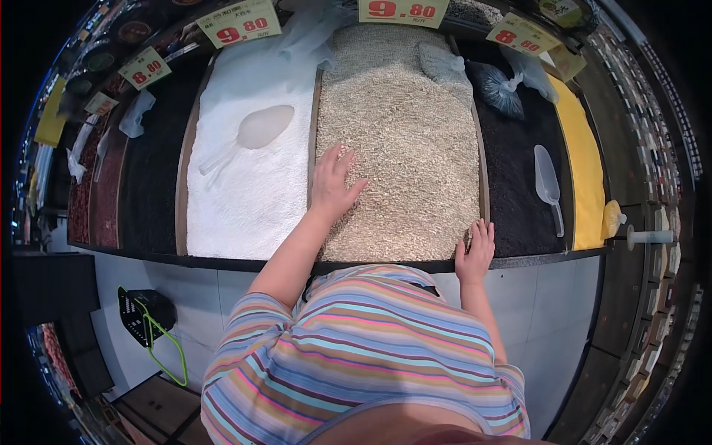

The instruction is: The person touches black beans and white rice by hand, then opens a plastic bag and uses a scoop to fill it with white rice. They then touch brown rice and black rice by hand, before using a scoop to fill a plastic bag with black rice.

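Grain bin.
Our left hand lies flat on the grain, grip apart; our right hand, grip apart, rests on the front edge.

The top price tag is cut by the upper edge. The left hand hides its palm against beige grain.

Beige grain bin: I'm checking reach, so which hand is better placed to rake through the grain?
Probably the left. The left hand lies spread flat on the beige grain, mid-bin; the right hand rests at the bin's front rim.
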Demonstrator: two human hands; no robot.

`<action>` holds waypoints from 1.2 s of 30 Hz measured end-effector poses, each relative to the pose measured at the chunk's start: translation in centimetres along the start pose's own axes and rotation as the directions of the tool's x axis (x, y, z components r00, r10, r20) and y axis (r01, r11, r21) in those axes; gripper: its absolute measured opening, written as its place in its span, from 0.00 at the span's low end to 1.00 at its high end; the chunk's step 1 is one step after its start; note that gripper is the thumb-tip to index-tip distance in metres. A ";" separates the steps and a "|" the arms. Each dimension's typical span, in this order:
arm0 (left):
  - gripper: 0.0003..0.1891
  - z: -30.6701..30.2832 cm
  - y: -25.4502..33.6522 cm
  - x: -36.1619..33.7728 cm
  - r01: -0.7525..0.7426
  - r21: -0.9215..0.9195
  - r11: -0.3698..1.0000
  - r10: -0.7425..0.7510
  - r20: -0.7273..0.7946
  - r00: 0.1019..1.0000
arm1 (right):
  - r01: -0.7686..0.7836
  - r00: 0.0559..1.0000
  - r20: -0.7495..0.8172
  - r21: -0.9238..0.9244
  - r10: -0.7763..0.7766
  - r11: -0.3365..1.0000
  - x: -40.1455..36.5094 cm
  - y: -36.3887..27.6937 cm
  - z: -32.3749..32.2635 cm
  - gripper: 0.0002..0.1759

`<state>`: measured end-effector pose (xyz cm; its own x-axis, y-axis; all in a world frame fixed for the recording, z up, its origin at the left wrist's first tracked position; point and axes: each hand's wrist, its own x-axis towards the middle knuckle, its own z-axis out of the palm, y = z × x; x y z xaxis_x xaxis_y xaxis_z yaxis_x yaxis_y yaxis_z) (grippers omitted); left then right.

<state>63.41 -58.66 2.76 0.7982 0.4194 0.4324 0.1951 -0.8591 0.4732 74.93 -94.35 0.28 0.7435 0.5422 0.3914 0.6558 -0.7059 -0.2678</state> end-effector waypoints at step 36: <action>0.32 0.9 0.8 0.0 0.088 0.357 0.930 -0.128 0.089 0.988 | -0.013 1.000 0.004 0.108 0.013 0.994 0.0 0.5 -1.0 0.25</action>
<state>64.07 -59.60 2.42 0.8143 0.4982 0.2979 0.4554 -0.8665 0.2044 75.11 -95.19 1.05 0.7524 0.5348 0.3845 0.6562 -0.6596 -0.3665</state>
